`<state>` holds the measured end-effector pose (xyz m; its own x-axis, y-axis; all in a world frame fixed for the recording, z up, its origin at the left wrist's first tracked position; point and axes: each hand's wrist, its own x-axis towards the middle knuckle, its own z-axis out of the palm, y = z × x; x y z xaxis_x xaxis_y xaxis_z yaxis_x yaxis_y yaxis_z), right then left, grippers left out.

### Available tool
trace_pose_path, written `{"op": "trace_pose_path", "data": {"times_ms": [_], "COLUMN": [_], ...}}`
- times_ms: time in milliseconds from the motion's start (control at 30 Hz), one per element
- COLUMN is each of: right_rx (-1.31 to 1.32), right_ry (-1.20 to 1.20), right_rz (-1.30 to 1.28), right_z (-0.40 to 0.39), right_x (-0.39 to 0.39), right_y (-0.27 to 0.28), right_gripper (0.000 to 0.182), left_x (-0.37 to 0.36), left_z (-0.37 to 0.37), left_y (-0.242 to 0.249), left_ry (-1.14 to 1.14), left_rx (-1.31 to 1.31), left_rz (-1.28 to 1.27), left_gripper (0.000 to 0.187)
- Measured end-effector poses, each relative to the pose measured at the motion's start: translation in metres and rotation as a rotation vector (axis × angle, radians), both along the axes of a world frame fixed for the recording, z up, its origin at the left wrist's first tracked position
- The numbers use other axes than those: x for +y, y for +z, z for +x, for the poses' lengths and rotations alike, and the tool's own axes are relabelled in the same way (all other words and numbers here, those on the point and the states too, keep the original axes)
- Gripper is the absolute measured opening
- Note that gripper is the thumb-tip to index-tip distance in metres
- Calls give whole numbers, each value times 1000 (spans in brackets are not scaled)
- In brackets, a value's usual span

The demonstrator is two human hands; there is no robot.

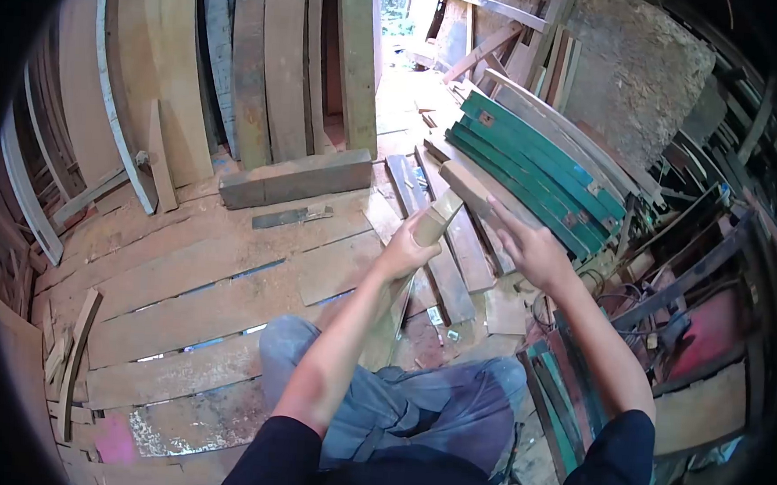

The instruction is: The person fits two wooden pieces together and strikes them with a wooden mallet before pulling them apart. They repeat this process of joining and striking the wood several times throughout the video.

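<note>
My left hand (406, 248) is wrapped round a short length of light wood (435, 219), its upper end tilted up to the right. To the right of it, my right hand (529, 247) has its fingers stretched out and apart, beside a brown board (468, 188) that points up and left. Whether the fingertips touch that board is hard to tell. Below both hands lie several dark-edged planks (444, 276) on the floor, side by side, in front of my crossed legs.
Green boards (541, 176) are stacked at the right, near cables and scrap wood. A thick beam (295, 179) lies on the plank floor (193, 276) ahead to the left. Tall boards (284, 61) lean behind it. Dark and green strips (555, 409) lie by my right knee.
</note>
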<state>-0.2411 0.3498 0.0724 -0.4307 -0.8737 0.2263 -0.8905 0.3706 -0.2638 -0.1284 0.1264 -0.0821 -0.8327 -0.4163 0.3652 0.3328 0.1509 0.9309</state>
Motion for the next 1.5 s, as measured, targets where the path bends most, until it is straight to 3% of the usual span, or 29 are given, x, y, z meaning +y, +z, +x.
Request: {"op": "trace_pose_path", "data": {"times_ms": [67, 100, 233, 267, 333, 400, 433, 500, 567, 600, 667, 733, 767, 833, 867, 933, 1067, 1100, 1167, 1300, 1367, 1400, 1500], "right_rx": [-24, 149, -2, 60, 96, -43, 28, 176, 48, -8, -12, 219, 167, -12, -20, 40, -4, 40, 285, 4, 193, 90, -100], "right_ry": [145, 295, 16, 172, 259, -5, -5, 244, 131, 71, -16, 346, 337, 79, 37, 292, 22, 53, 387, -1, 230, 216, 103], "right_rz": [-48, -192, -19, -57, -89, -3, 0, -199, -63, 6, 52, -252, -196, 12, -13, -194, -8, -62, -321, -27, -179, -134, -33], "right_z": [23, 23, 14, 8, 26, 19, 12, 24, 18, 14, 18, 28, 23, 10, 13, 24, 2, 7, 4, 5, 20, 18, 17], "right_x": [6, 7, 3, 5, 8, 3, 1, 2, 3, 3, -2, 0, 0, 0, -4, 0, -3, -4, -7, -5, -2, -1, -4], "right_y": [-4, -10, 2, -15, -9, 7, 5, -7, -3, 0, 7, -7, -7, 2, 6, -13, -5, -9, -24, -9, -19, -19, -5], "right_gripper": [58, 58, 62, 61, 59, 59, 58, 58, 60, 61, 61, 61, 62, 62, 62, 61, 59, 59, 59, 58, 55, 55, 57], "left_x": [-9, -10, 3, 4, 0, 3, 3, -3, -9, 5, 6, -7, -4, 2, 3, -12, -7, -7, -10, -13, -12, -9, -15], "left_z": [-3, -2, 6, 4, 5, 8, 5, 5, 1, 14, 10, -1, 5, 11, 8, 8, 14, 17, 19, 22, 25, 30, 29], "left_y": [1, 0, 2, 7, 2, -1, 1, 0, -22, 6, 11, 21, 13, 3, 6, 10, 6, 8, 9, 6, 15, 11, 1], "left_ry": [15, 31, 3, -7, 12, 2, 7, 15, 99, 23, 23, 29, 22, 11, 15, -12, -8, 5, 39, 39, 80, 99, 62], "left_rx": [0, -8, 20, 51, 37, 22, 46, 57, 4, 7, 36, 66, 48, 36, 55, 75, -41, -25, 20, -36, 79, 119, -92], "left_rz": [-58, -68, -10, 24, -46, -12, -16, -62, -134, 15, -31, -34, -17, -13, -19, -42, 12, -2, -25, -12, -38, -36, -19], "left_gripper": [79, 79, 77, 76, 77, 77, 77, 77, 76, 75, 74, 74, 74, 74, 75, 74, 64, 63, 60, 53, 49, 47, 45]}}
